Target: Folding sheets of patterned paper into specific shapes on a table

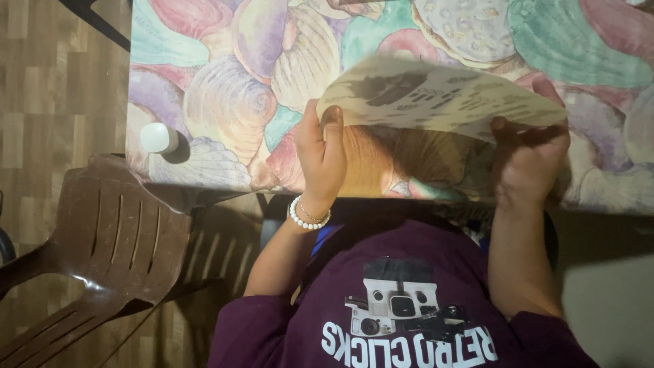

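Printed paper sheet [443,95] lifted above bench's near edge, curling. Left hand [320,153] and right hand [528,160] pinch its near corners, fingers closed on it, keeping it taut. White bottle [159,138] at left edge.

both hands [422,153] lift a printed sheet [436,95] (over shell-patterned tablecloth [225,88]).

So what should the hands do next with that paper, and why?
Probably lower the printed sheet flat onto the shell-patterned tablecloth. Both the left hand and right hand pinch its near edge, so it hangs bowed above the table.
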